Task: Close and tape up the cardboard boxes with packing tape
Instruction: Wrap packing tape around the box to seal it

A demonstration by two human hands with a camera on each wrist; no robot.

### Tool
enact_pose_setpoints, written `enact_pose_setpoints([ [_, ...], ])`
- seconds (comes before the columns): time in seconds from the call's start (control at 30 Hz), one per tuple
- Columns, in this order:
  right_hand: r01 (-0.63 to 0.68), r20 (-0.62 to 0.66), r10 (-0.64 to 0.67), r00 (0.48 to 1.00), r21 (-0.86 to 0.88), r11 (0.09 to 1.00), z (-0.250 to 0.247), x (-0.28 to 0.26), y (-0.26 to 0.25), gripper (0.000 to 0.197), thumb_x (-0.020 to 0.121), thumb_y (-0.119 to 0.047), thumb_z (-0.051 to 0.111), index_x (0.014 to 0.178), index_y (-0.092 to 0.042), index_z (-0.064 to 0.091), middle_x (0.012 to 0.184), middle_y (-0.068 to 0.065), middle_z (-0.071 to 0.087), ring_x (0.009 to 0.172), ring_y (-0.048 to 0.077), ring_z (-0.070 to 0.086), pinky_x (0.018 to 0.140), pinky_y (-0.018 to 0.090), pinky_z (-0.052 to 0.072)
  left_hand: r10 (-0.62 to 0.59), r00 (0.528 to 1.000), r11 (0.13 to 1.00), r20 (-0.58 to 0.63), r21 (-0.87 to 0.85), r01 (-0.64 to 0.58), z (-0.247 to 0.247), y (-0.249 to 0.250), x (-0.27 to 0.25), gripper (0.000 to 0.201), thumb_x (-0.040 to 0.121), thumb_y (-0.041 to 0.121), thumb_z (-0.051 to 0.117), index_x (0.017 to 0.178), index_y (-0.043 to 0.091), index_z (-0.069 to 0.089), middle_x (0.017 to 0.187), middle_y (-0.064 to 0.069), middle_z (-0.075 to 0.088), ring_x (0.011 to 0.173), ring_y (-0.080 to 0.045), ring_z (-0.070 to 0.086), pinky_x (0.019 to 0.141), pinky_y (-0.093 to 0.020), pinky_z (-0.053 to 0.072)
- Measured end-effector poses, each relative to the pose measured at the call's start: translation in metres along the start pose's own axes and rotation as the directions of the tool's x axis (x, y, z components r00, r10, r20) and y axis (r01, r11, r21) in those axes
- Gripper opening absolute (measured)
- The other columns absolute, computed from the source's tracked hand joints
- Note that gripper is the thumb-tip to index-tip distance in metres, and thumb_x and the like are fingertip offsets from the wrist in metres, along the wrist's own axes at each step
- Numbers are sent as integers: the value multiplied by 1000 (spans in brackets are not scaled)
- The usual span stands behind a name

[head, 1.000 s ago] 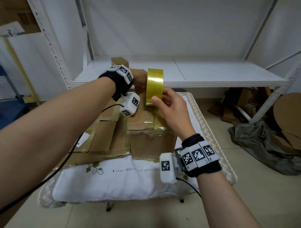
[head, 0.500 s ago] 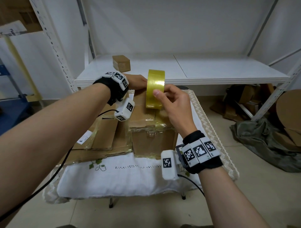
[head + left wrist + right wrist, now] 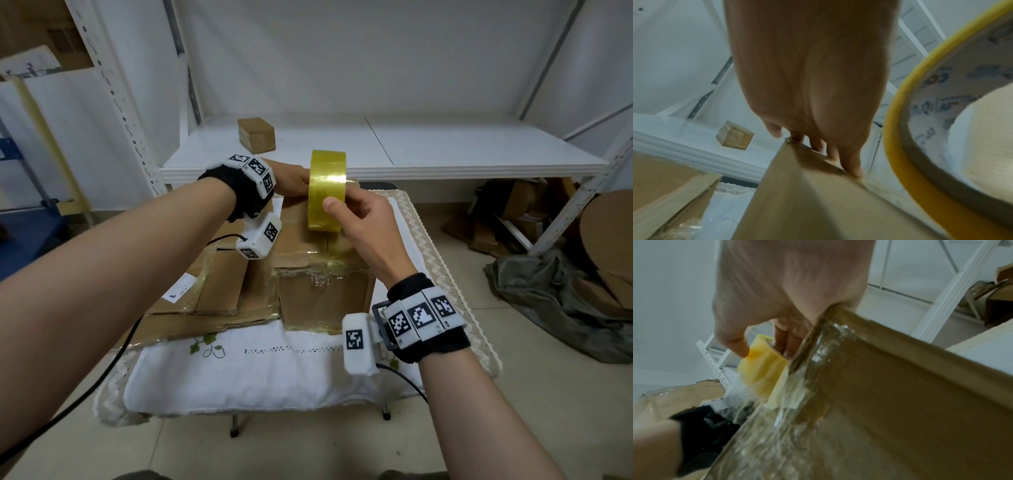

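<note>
While the left hand (image 3: 290,178) presses fairly straight fingers on the far edge of the brown cardboard box (image 3: 322,301) — steadying it, I judge — the right hand (image 3: 364,228) pinches the yellow packing-tape roll (image 3: 327,181) upright over its top, thumb outside, fingers inside, for pulling tape.

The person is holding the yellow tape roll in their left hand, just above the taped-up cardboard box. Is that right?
Not quite. It is the right hand that holds the yellow tape roll just above the cardboard box, with the thumb on the roll's outer face. The head view shows this. The left hand rests on the box's far edge.
</note>
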State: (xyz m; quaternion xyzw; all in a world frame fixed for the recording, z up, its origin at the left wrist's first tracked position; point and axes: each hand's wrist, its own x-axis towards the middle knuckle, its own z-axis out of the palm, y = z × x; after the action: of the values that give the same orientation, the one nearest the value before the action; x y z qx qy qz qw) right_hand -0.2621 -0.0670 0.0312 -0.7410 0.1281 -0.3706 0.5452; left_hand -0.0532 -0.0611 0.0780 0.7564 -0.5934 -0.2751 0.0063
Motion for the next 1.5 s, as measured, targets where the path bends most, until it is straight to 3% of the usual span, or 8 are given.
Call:
enact_pose_setpoints([
  [0.17, 4, -77, -5, 997, -15, 1000, -1, 2, 5, 23, 96, -35, 66, 99, -17, 79, 90, -2, 78, 82, 12, 70, 71, 27, 52, 110, 927, 985, -359, 164, -54, 3, 18, -21, 28, 95, 17, 55, 67, 14, 50, 84, -22, 61, 75, -30, 48, 68, -35, 40],
  [0.27, 0, -130, -3, 991, -24, 1000, -3, 2, 5, 29, 97, -35, 67, 94, -9, 80, 66, -13, 66, 62, 0, 54, 62, 18, 41, 69, 905, 988, -419, 157, -3, 7, 8, -18, 28, 87, 30, 50, 86, 4, 62, 95, -19, 66, 81, -31, 57, 73, -35, 48],
  [0.5, -22, -153, 6, 988, -107, 994, 3, -6, -1, 48, 95, -43, 67, 51, -27, 55, 50, -9, 40, 51, 9, 35, 56, 25, 31, -46, 935, 984, -350, 144, 103, 12, -1, -27, 33, 92, 44, 46, 100, 18, 65, 102, -9, 65, 94, -30, 60, 86, -40, 51],
  [0.63, -23, -47, 19, 999, -105, 994, -1, -8, 0, 19, 97, -26, 68, 97, -13, 81, 79, -13, 74, 72, -3, 66, 67, 10, 46, -57, 942, 986, -331, 132, 105, 20, 2, -33, 31, 100, 32, 50, 119, 13, 65, 111, -9, 64, 100, -27, 58, 90, -38, 47],
  [0.97, 9, -26, -8, 1000, 35, 999, -3, -19, -19, 13, 95, -20, 70, 86, -16, 78, 79, -3, 77, 74, 7, 72, 65, 20, 55, 10, 960, 995, -279, 94, 17, 12, -16, -8, 40, 72, 64, 44, 65, 25, 51, 83, -13, 62, 72, -24, 50, 74, -44, 53],
  [1.2, 13, 12, -13, 1000, 47, 999, 1, -23, -12, 47, 91, -45, 67, 87, 1, 76, 90, 35, 68, 77, 38, 67, 73, 39, 52, 153, 967, 986, -206, -34, -164, 38, 21, -50, 25, 102, -2, 40, 85, 11, 53, 76, 2, 49, 66, 2, 48, 64, -7, 40],
  [1.3, -13, 122, 9, 993, 29, 1000, -4, -24, -13, 31, 92, -31, 66, 109, -8, 77, 104, 12, 78, 97, 21, 74, 82, 27, 57, 138, 941, 983, -308, -70, -167, 44, 9, -49, 13, 97, -5, 48, 94, -7, 60, 88, -4, 55, 71, 7, 52, 72, -18, 38],
  [1.5, -13, 154, 24, 988, -73, 997, -1, -24, -9, 20, 93, -24, 71, 109, -14, 79, 106, 2, 79, 104, 17, 73, 97, 38, 57, 172, 891, 966, -420, -106, -236, 55, 12, -54, 22, 94, -6, 54, 92, 17, 54, 82, 9, 53, 72, 4, 46, 61, -1, 37],
])
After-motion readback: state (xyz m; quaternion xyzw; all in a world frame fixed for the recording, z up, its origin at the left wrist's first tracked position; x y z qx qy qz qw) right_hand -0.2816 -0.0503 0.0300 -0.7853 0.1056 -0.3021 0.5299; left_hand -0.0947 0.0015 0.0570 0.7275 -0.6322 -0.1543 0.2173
